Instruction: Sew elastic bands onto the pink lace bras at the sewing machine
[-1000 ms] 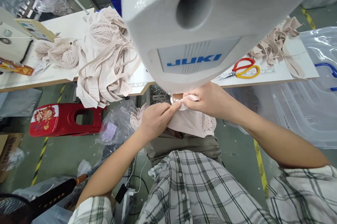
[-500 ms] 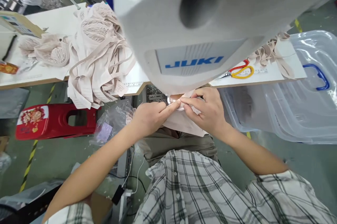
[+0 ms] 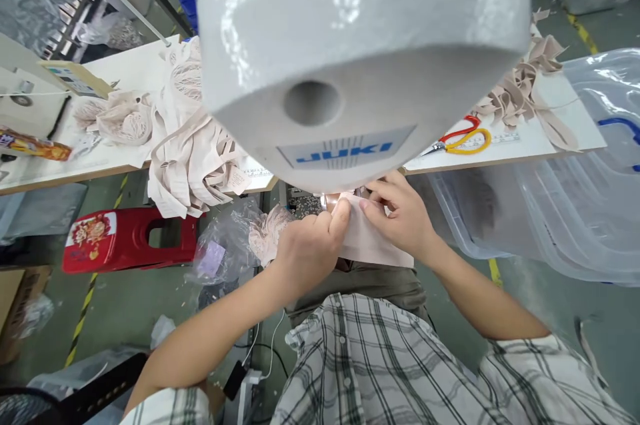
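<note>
A pale pink piece of fabric [image 3: 373,243] hangs over my lap below the head of a white JUKI sewing machine [image 3: 345,152]. My left hand [image 3: 313,245] is closed on the cloth's upper left edge, thumb on top. Opposite it, my right hand [image 3: 400,215] pinches the same cloth between thumb and fingers, close under the machine head. The machine head hides the needle area, though a bit of lit metal shows beside my left fingertips. Some gathered pink netting [image 3: 270,232] lies left of my left hand.
Left on the white table [image 3: 115,165] sits a heap of pale strapped garments [image 3: 195,165]. Red-and-yellow-handled scissors [image 3: 465,137] and fabric strips [image 3: 515,95] lie on the right side. Clear plastic bins [image 3: 565,212] stand right; a red stool [image 3: 130,238] stands left.
My left hand has gone from an extended forefinger to a thumb-up grip on the fabric. More cloth shows between my hands. The whole view has shifted, with the machine head looming differently.
</note>
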Available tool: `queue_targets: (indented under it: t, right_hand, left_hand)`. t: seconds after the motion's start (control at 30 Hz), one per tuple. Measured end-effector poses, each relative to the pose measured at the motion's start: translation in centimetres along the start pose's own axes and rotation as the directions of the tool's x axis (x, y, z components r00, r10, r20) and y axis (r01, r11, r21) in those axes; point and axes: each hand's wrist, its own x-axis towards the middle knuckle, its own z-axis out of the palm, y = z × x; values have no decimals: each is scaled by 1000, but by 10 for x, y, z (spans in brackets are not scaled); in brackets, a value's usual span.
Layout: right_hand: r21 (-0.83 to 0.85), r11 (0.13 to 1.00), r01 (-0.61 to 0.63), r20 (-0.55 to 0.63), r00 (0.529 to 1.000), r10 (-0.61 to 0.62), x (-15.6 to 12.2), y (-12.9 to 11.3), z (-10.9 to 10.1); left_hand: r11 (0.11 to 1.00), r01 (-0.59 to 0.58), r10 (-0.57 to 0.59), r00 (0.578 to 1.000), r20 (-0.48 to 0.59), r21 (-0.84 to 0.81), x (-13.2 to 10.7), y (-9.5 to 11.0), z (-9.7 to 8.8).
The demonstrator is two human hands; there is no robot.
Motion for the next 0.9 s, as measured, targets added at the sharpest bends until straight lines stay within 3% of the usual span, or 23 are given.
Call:
queue_targets:
  t: [0.1, 0.27, 0.5, 0.9]
  right_hand:
    - [-62, 997, 36, 71, 997, -32, 17, -2, -7]
    - [28, 999, -24, 211, 977, 18, 36, -5, -14]
    - [92, 996, 3, 237, 971, -25, 48, -2, -13]
    - [87, 996, 34, 230, 972, -53, 52, 0, -11]
  left_hand:
    - [998, 58, -58, 998, 12, 4, 3, 4, 0]
    - [996, 86, -85, 996, -15, 17, 8, 5, 1]
    - [995, 96, -92, 992, -91, 38, 11, 7, 2]
    - [991, 123, -119, 990, -69, 52, 10, 9, 2]
